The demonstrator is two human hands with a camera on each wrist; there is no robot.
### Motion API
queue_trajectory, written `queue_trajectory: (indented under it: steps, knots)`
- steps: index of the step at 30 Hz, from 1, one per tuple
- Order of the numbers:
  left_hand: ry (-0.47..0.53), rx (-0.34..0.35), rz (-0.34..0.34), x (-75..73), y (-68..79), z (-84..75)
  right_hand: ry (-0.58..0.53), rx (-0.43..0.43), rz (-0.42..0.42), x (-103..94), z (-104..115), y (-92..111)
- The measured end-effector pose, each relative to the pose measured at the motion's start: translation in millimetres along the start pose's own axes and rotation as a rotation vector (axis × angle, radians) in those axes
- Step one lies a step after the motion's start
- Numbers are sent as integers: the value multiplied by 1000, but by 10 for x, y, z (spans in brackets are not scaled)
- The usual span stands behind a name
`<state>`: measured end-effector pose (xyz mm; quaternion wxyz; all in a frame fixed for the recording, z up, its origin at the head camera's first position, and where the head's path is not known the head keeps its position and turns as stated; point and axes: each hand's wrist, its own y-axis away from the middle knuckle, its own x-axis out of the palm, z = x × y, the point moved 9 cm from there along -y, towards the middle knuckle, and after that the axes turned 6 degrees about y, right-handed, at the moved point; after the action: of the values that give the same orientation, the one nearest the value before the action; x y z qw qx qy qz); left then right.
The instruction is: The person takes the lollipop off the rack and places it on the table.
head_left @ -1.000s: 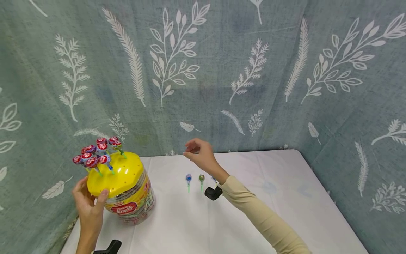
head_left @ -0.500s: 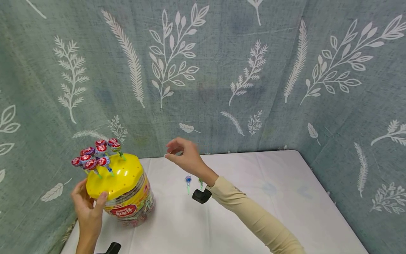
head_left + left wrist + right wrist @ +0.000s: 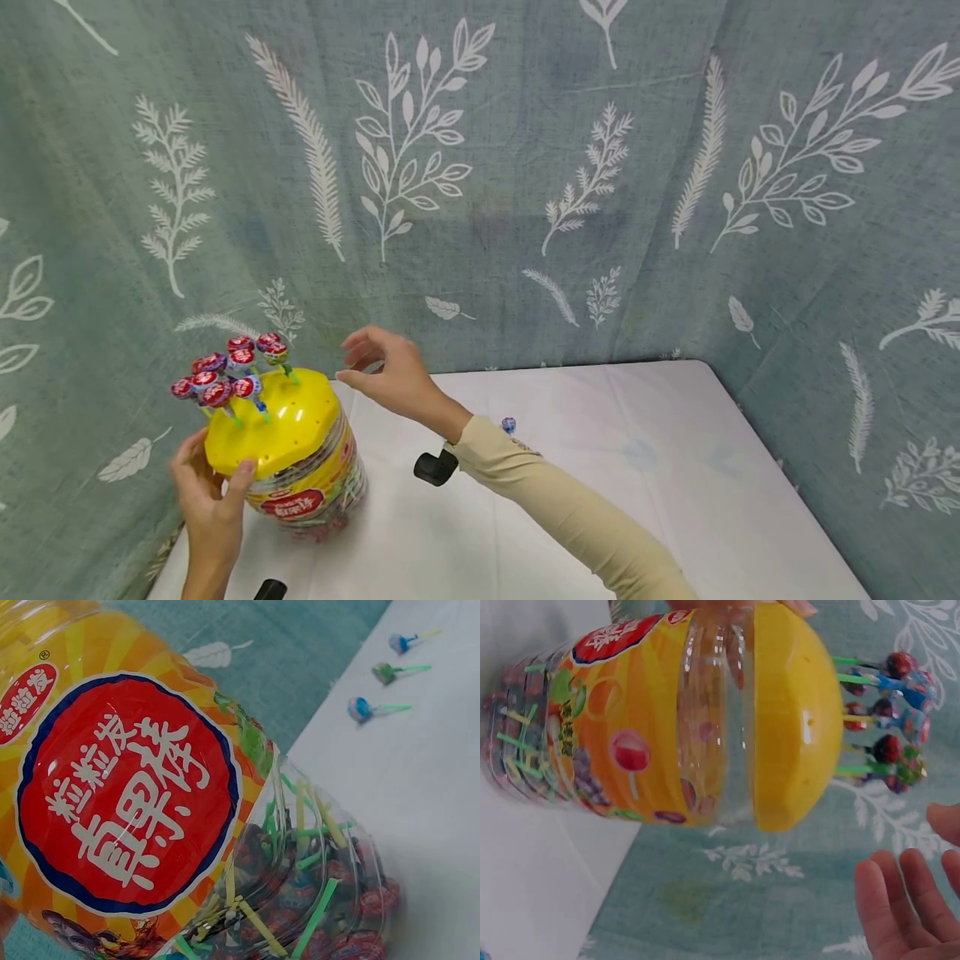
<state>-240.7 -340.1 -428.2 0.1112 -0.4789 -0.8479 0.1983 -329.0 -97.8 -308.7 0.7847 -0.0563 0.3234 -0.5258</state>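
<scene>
A big clear candy jar (image 3: 326, 492) with a yellow lid (image 3: 296, 421) and a yellow-red label stands at the table's left. Wrapped lollipops (image 3: 217, 393) stand upright on their sticks in holes of the lid. My left hand (image 3: 210, 504) grips the jar at the lid's left edge, thumb on the front rim. To the right of the lid hovers my right hand (image 3: 397, 375), thumb and fingers apart and loosely curved, with nothing between them. In the right wrist view its fingers (image 3: 911, 896) are beside the lollipop heads. More lollipops fill the jar's bottom (image 3: 322, 885).
Three loose lollipops lie in a row on the white table, a blue one (image 3: 360, 710), a green one (image 3: 384, 673) and another blue one (image 3: 401, 643). The head view shows one (image 3: 509, 425) past my right sleeve (image 3: 555, 492). A grey-green leaf-patterned curtain (image 3: 480, 167) hangs behind.
My right hand has moved left toward the jar, its fingers still holding nothing. The sleeve now covers two of the loose lollipops in the head view. My left hand keeps its grip.
</scene>
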Motion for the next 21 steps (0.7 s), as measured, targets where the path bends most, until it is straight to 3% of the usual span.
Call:
queue_trajectory:
  steps: [9, 14, 21]
  knots:
    - [43, 25, 0, 5, 2, -9, -2, -5, 19, 335, 47, -176]
    - [14, 24, -9, -3, -9, -21, 38, -24, 17, 512, 59, -266]
    - [54, 21, -8, 11, -8, -21, 20, -26, 5, 571, 54, -304]
